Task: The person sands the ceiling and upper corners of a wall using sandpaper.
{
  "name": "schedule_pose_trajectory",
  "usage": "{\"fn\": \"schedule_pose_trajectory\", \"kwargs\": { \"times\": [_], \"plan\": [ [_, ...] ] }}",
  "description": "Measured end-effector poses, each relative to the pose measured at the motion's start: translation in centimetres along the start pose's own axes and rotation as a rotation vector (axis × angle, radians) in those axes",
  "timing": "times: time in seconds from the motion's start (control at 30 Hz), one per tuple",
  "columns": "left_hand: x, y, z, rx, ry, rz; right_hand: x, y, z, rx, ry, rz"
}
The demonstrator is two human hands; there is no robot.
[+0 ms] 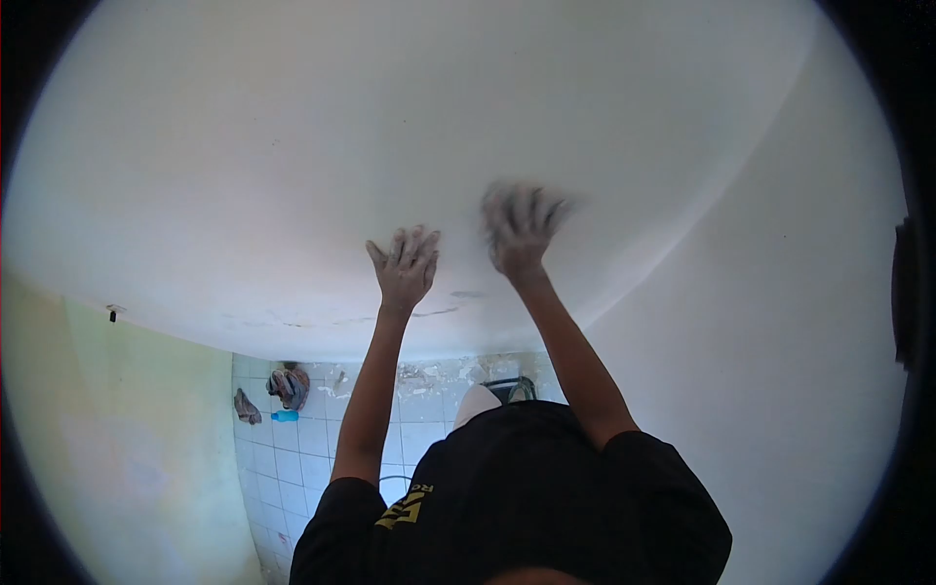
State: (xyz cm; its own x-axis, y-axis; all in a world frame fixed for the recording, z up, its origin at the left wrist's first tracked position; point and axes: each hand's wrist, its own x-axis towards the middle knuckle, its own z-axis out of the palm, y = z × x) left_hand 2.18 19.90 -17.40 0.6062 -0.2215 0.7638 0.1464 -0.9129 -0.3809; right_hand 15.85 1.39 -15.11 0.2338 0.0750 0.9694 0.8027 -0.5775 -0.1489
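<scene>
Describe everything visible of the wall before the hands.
The wall fills the upper view: whitish, smooth-looking, perhaps plastered, with small dark specks and brownish-grey marks low down. It appears upright, its foot at the tiled floor. The left hand seems to rest on it; the right hand is blurred, contact unclear.

A black short-sleeved shirt (pixel 526 487) bears yellow lettering (pixel 402 511).
</scene>
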Motion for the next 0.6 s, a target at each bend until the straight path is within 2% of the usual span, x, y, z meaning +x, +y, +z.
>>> {"fn": "schedule_pose_trajectory", "kwargs": {
  "times": [0.03,0.07,0.13,0.23,0.3,0.37,0.43,0.53,0.6],
  "plan": [
    [-1.8,-0.1,0.7,-0.020,-0.003,-0.071,-3.1,-0.5,0.5,-0.022,-0.114,-0.072],
    [-2.8,0.0,0.8,-0.041,0.000,-0.142,-4.7,-0.3,0.7,-0.026,-0.118,-0.075],
    [-3.6,1.0,0.1,-0.071,-0.039,-0.184,-5.9,0.9,0.0,-0.087,-0.214,-0.240],
    [-2.1,1.5,-1.2,-0.109,-0.085,-0.202,-2.9,3.8,-0.7,0.003,-0.173,-0.252],
    [0.0,1.3,-3.0,-0.120,-0.098,-0.188,4.8,5.3,-2.9,-0.022,-0.038,-0.133],
    [2.6,1.8,-4.3,-0.201,-0.102,-0.186,14.0,5.9,-5.9,-0.026,0.184,-0.019],
    [4.4,2.3,-5.1,-0.221,-0.113,-0.166,19.9,6.0,-7.9,0.104,0.347,0.091],
    [6.2,1.4,-6.8,-0.277,-0.111,-0.130,23.3,4.2,-8.6,-0.099,0.279,0.132],
    [6.8,1.0,-7.4,-0.327,-0.105,-0.102,20.0,1.2,-6.8,-0.026,0.301,0.196]
  ]
}}
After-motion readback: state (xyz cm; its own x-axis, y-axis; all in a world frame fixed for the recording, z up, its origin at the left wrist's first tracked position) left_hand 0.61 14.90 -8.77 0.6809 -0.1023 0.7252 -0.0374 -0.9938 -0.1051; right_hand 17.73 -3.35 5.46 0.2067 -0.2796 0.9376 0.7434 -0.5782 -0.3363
